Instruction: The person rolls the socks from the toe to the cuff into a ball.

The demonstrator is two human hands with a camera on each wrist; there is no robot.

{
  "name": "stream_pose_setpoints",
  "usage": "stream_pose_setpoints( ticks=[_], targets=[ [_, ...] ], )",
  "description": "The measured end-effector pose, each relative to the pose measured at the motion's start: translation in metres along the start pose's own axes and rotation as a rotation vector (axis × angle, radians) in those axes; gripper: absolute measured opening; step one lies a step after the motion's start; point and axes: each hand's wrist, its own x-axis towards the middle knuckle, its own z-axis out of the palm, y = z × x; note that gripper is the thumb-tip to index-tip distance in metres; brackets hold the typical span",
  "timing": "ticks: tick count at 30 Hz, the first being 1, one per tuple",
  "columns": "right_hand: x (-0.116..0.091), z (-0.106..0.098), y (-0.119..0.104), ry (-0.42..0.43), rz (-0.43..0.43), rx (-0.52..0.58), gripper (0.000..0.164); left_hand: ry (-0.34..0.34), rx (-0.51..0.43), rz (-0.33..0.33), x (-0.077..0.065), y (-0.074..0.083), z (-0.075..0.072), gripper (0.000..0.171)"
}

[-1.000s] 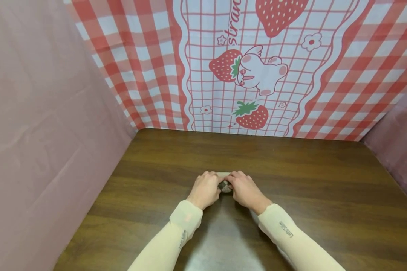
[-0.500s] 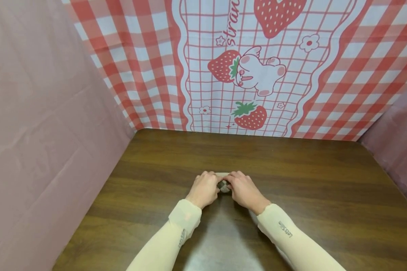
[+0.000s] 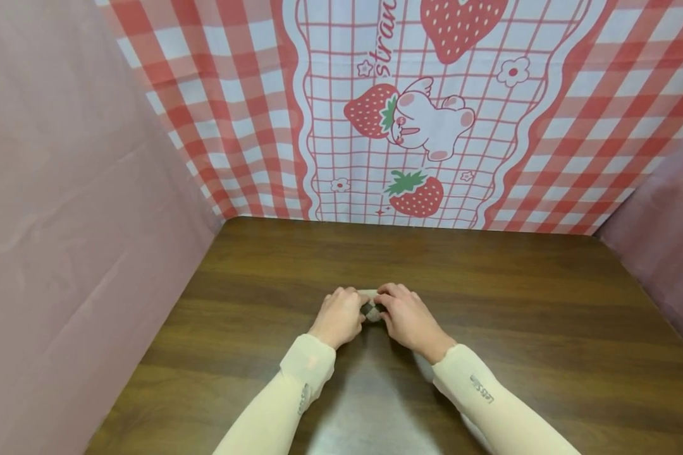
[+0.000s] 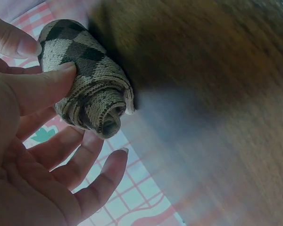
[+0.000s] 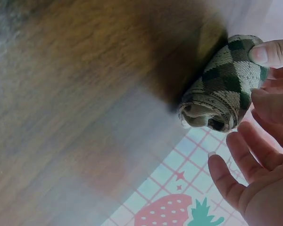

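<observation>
A small knit roll, seemingly a rolled-up sock (image 3: 372, 313) in dark and beige checks, lies between both hands in the head view. My left hand (image 3: 338, 319) holds its left end, and the left wrist view shows that thumb on the checked side with the fingers around the far side. At the other end my right hand (image 3: 411, 318) pinches the roll between thumb and fingers. Spiralled layers show at the end of the sock roll (image 4: 92, 80) in the left wrist view. From the right wrist, the same roll (image 5: 221, 77) shows folded layers at its near end.
The brown wooden table (image 3: 489, 297) extends around both hands. Behind it hangs a red-and-white checked strawberry cloth (image 3: 415, 120), and a pink curtain (image 3: 91, 189) runs along the left side. Another pink curtain (image 3: 660, 215) borders the right.
My right hand has shifted slightly right, away from the left hand, so more of the checked roll shows between them. The head view has turned a little to the right.
</observation>
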Motion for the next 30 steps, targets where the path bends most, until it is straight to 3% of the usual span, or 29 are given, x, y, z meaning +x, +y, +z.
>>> stream_pose_setpoints(
  ticks=[10, 22, 30],
  targets=[
    [-0.0001, 0.0056, 0.0025, -0.002, -0.014, -0.01, 0.033, 0.016, 0.025, 0.003, 0.0004, 0.0003, -0.0002, 0.036],
    [0.0007, 0.0072, 0.0033, 0.017, 0.024, -0.02, 0.025, 0.062, -0.005, 0.022, -0.0019, -0.0008, 0.0055, 0.039],
    [0.0045, 0.0064, -0.0027, -0.056, 0.071, 0.004, 0.027, 0.068, -0.021, 0.04, -0.0066, -0.005, 0.0085, 0.037]
  ],
)
